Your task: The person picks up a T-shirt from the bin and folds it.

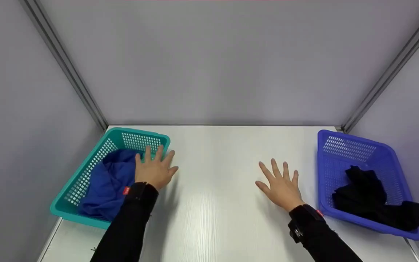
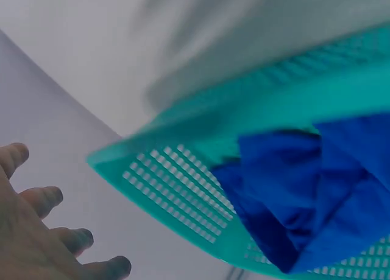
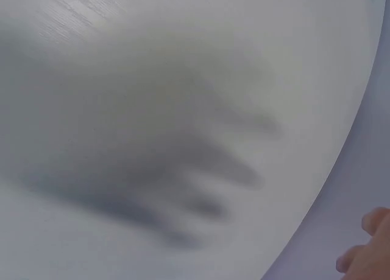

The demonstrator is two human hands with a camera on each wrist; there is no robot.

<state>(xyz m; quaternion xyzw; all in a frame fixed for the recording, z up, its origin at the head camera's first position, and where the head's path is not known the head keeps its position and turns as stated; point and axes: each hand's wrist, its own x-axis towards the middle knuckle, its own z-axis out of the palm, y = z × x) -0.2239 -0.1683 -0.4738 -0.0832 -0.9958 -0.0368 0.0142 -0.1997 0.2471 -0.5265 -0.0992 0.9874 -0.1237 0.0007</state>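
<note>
With fingers spread, my left hand (image 1: 155,171) hovers over the right rim of a teal basket (image 1: 71,217) on the left of the table. Inside that basket lies a crumpled blue cloth garment (image 1: 109,182) with a small red tag; the left wrist view shows its folds (image 2: 304,189) close by. My right hand (image 1: 281,187) is held palm down above the table, fingers straight and apart, holding nothing. Only some of its fingertips (image 3: 373,222) enter the right wrist view, where its shadow falls on the tabletop.
A blue-violet basket (image 1: 326,171) stands at the table's right edge, holding crumpled black cloth (image 1: 366,196), part of it draped onto the front rim. The white table (image 1: 209,203) lies between the baskets. Grey panels (image 1: 209,65) enclose the back and both sides.
</note>
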